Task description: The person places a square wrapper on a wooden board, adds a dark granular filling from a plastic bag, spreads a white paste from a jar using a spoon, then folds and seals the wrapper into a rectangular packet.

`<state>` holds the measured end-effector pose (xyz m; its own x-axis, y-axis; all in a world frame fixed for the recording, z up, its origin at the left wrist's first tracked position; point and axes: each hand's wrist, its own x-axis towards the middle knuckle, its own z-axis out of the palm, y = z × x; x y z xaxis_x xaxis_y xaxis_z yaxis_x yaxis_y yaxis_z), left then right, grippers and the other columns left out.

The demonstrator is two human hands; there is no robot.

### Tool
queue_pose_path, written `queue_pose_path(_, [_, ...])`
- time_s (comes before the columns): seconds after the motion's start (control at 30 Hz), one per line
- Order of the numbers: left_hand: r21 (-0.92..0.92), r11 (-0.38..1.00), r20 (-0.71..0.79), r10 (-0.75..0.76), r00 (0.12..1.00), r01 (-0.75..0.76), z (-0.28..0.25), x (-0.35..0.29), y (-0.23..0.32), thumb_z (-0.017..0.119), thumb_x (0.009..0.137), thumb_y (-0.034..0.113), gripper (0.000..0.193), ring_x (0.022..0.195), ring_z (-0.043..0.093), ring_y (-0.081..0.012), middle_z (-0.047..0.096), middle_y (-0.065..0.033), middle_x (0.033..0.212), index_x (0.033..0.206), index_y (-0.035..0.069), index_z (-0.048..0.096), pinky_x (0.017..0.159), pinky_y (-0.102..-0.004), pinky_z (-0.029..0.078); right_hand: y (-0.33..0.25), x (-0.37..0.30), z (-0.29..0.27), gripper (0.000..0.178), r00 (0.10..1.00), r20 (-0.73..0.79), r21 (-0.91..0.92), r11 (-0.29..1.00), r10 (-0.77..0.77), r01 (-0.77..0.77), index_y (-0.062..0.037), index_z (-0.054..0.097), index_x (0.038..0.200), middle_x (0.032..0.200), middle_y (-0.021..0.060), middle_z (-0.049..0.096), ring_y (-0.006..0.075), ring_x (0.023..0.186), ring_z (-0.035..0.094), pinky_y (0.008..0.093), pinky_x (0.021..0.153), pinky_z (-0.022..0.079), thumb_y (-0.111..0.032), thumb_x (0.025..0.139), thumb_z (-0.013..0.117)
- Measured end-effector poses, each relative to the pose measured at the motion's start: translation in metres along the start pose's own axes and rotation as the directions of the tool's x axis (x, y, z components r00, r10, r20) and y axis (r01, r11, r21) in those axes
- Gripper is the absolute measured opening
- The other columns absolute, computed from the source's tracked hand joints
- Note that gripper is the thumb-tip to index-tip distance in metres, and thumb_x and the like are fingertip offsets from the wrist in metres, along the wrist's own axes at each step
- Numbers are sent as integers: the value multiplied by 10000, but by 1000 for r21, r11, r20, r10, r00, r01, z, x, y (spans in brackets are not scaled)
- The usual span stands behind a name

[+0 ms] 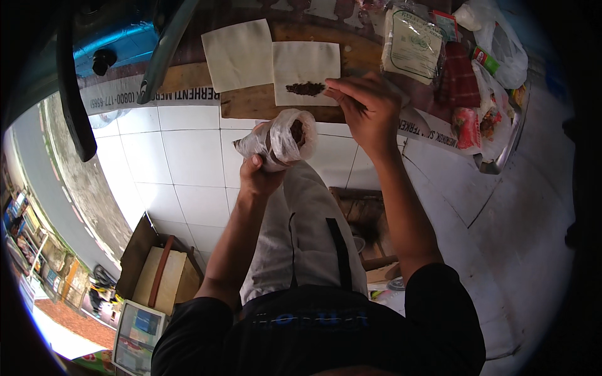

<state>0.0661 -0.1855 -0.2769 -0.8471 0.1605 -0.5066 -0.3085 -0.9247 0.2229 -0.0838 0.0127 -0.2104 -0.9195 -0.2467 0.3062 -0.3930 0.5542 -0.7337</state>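
My left hand [261, 177] is wrapped round a clear plastic bag [291, 139], its mouth rolled back and facing right. Inside the bag shows some brown stuff, whose kind I cannot make out. Over the right part of a square pale wrapper sheet [316, 59], my right hand [370, 103] has its fingertips pinched together. Those fingertips are at the right end of a short strip of dark brown crumbly filling [305, 89] on the sheet's lower half. Whether they hold a bit of it cannot be seen. A second pale wrapper sheet [238, 56] lies flat just left, with nothing on it.
Both sheets rest on a wooden board [251, 104] on the table. To the right lie a packet of pale square wrappers [412, 45], a dark red cloth [459, 78] and plastic bags [495, 116] on a metal tray [501, 153]. A blue object with dark legs [116, 47] stands at left.
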Motion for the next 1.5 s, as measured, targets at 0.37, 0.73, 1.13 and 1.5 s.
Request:
queue_pose_path(0.37, [-17,1000,20,13,1000,-12,1,-13,2,907,687,306,929,1323,545,-334,536,-134,1426,1458,112,426,1083,-511,503,13,-11,17,243,997,59,-162,986,-40,49,-133,809,965,844,-35,739,174,733,589,301,666,517,-142,726,852])
queue_pose_path(0.73, [6,999,62,52,997,-53,1,-13,9,900,706,322,900,1330,536,-326,526,-137,1444,1453,109,445,1121,-505,458,11,-7,10,176,992,123,-81,996,-21,32,-53,793,1011,906,43,761,194,800,637,305,685,518,-34,837,783])
queue_pose_path(1.13, [-42,999,159,0,987,7,-1,-15,9,892,702,263,892,1282,582,-336,562,-170,1399,1438,66,427,1108,-503,482,13,-7,8,216,991,130,-39,999,-13,18,-51,788,1027,912,62,785,179,780,683,304,663,540,-52,814,819])
queue_pose_path(1.5, [-16,1000,144,-18,989,21,3,-15,13,907,684,273,872,1295,574,-345,562,-168,1395,1402,90,448,1122,-518,470,11,-7,9,240,998,58,50,998,38,-41,-52,787,1023,880,53,753,134,714,679,270,613,533,-50,793,853])
